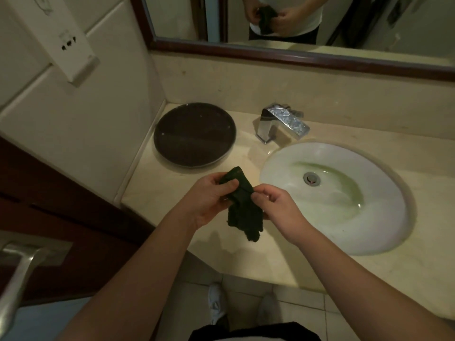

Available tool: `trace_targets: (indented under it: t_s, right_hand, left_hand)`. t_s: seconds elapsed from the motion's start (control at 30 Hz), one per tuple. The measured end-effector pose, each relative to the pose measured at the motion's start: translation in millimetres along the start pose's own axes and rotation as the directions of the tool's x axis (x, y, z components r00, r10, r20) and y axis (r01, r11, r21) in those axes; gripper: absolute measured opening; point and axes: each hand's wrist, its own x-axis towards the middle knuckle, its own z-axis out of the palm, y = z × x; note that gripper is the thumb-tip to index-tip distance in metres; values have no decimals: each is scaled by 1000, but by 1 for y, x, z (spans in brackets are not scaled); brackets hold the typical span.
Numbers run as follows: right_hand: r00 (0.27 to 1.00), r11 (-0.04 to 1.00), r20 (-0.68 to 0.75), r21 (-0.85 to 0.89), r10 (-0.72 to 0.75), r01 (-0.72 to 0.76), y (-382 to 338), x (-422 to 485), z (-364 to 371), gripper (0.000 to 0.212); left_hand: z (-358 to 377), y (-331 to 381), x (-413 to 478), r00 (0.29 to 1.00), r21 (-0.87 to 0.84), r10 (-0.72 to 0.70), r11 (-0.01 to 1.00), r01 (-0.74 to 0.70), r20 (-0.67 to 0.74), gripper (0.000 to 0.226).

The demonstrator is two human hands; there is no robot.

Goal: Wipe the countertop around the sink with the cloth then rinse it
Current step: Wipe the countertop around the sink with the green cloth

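Note:
A dark green cloth (242, 209) hangs crumpled in the air above the front left part of the beige countertop (157, 190). My left hand (209, 198) grips its upper end, thumb on top. My right hand (275, 207) pinches the cloth's right edge between thumb and fingers. To the right lies the white oval sink (369, 232), with a greenish stain and a metal drain (312, 178). The chrome tap (280, 123) stands behind the sink, and no water runs from it.
A round dark tray (194, 135) sits on the countertop at the back left. A framed mirror (295, 52) hangs above the backsplash. A white wall box with sockets (71, 45) is on the left wall. A door with a metal handle (17, 274) is at lower left.

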Motion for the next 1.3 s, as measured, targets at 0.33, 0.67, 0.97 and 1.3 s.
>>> trace_targets:
  t_s: [0.33, 0.67, 0.97, 1.3]
  right_hand:
    - [995, 994, -55, 72, 86, -82, 2, -2, -2, 23]
    - [981, 971, -186, -237, -47, 2, -4, -5, 3, 20]
    - [904, 994, -427, -109, -30, -18, -5, -8, -8, 11]
    - [859, 633, 308, -581, -410, 511, 22, 44, 60, 51]
  left_hand:
    - [12, 2, 1, 994, -9, -90, 996, 89, -66, 20]
    - [29, 14, 1, 980, 158, -136, 975, 159, -144, 27]
    - [38, 24, 5, 976, 284, 5, 957, 58, -216, 33]
    - [-64, 1, -12, 576, 90, 228, 962, -258, -785, 19]
